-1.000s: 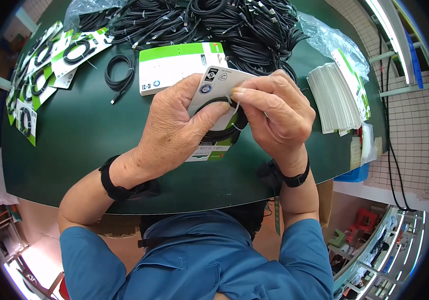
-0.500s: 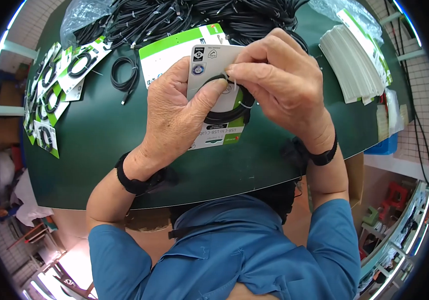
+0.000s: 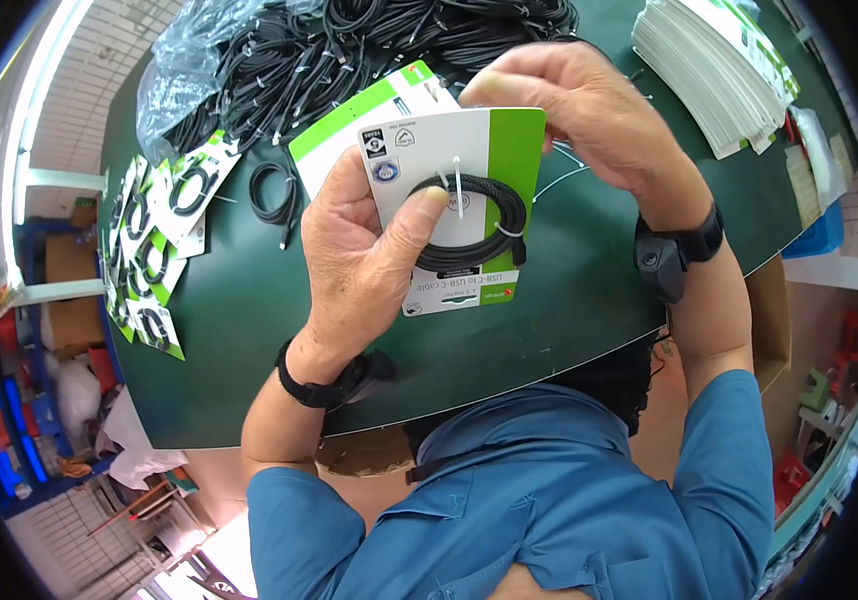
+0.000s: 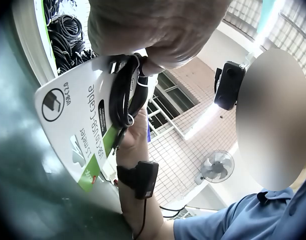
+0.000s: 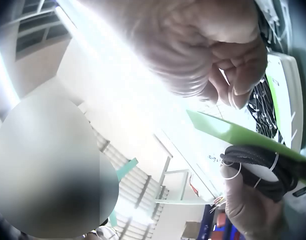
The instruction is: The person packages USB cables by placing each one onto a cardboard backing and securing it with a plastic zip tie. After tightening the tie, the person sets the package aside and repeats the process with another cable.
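Green table (image 3: 589,300), tiled wall (image 4: 168,142) behind, left hand (image 3: 354,255) clamped on cable card (image 3: 429,145), right hand (image 3: 604,115) blurred, grip can't tell

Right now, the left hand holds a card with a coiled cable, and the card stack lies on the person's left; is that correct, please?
Not quite: the head view shows the card stack on the person's right. The left hand does hold a card with a coiled cable.

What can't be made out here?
- Fingertips of the left hand, thumb aside: head view, behind the held card.
- Pile of black cables: head view, far side cut off by the top edge.
- Card's finest print: head view, too small.
- Whether the right hand holds anything: right wrist view, curled fingers hide it.
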{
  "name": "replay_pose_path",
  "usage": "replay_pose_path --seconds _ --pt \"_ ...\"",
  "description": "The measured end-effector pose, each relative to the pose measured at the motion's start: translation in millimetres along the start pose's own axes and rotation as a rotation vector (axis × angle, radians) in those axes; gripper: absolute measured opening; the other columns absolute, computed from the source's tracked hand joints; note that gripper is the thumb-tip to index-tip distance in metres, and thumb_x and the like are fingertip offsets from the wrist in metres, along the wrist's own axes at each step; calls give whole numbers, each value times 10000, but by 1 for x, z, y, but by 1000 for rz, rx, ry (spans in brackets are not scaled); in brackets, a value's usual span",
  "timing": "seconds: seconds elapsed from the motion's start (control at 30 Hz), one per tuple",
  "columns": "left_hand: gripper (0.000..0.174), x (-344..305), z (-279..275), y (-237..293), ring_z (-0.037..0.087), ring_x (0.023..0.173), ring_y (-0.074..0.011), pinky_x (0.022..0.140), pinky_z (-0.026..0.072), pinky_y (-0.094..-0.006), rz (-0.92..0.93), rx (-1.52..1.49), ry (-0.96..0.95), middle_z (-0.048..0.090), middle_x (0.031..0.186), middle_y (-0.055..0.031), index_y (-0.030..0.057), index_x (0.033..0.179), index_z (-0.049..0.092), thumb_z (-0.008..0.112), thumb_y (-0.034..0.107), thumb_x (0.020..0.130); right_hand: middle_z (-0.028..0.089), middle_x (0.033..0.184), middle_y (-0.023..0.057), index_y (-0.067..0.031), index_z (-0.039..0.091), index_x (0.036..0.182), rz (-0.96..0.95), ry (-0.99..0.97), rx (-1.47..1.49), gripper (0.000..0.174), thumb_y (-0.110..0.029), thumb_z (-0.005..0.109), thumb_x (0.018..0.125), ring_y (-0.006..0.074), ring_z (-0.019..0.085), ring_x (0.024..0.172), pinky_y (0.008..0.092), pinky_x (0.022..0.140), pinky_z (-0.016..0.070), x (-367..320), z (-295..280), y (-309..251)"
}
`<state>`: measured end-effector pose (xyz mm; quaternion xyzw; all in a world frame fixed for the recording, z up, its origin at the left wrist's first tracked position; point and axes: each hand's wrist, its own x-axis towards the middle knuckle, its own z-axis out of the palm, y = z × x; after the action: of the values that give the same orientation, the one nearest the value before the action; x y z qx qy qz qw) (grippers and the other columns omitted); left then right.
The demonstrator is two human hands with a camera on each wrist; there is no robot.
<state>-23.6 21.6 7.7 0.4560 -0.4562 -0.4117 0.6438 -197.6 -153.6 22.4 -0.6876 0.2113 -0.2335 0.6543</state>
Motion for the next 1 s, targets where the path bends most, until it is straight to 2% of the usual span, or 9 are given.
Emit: replay_pose_path --seconds 0.03,0.17,0.47,0.6,0.73,0.83,0.87,0.97,1.0 --pt "400 -1 0 0 709 1039 -161 916 582 -297 1 0 -11 723 1183 -143 -52 1355 549 685 12 984 730 984 20 -14 740 1109 128 -107 139 245 -216 744 971 72 669 826 229 726 545 1 2 7" --pt "418 -5 1 0 705 1056 -163 931 577 -300 2 4 -32 716 1198 -148 -53 1360 539 697 14 979 743 1020 36 -12 723 1122 183 -263 471 299 -241 781 940 86 693 876 224 797 563 1 15 28" --pt "410 -7 3 0 702 1049 -156 920 574 -299 -6 40 -33 721 1179 -139 -49 1341 550 712 20 971 744 1018 32 -12 711 1089 166 -331 565 321 -264 810 916 82 694 886 227 817 567 2 19 34" --pt "408 -7 6 0 702 1046 -154 918 574 -298 -21 45 -27 723 1173 -138 -52 1337 552 713 18 969 738 993 22 -10 713 1076 176 -374 502 304 -250 808 915 75 687 865 217 798 562 2 15 30" --pt "405 -7 3 -1 703 1039 -152 917 575 -297 -12 31 -32 724 1170 -138 -54 1332 554 714 15 966 717 940 0 -22 706 1006 104 -350 464 261 -250 801 924 55 641 792 215 707 529 3 19 25" --pt "403 -7 3 -1 705 1034 -153 914 576 -297 -2 46 -33 724 1168 -139 -55 1328 555 713 13 964 679 854 -5 -28 669 920 -93 -102 -125 244 -249 769 947 57 575 723 237 628 478 8 16 20" --pt "403 -7 3 -1 706 1032 -154 912 577 -297 0 69 -34 724 1167 -139 -55 1327 555 714 13 963 679 854 -5 -28 669 920 -90 -102 -128 244 -249 769 947 57 575 723 237 628 478 7 18 20" --pt "411 -7 3 2 708 1026 -157 904 580 -298 7 88 -25 723 1165 -139 -54 1323 555 723 19 956 633 785 5 -25 620 874 -377 97 -381 260 -238 738 966 70 534 684 262 588 446 7 26 26" --pt "419 -7 2 3 709 1022 -159 899 581 -297 -2 88 -27 723 1165 -138 -53 1322 554 733 24 950 633 785 5 -25 620 874 -373 99 -380 260 -238 738 966 70 534 684 262 588 446 7 27 28"
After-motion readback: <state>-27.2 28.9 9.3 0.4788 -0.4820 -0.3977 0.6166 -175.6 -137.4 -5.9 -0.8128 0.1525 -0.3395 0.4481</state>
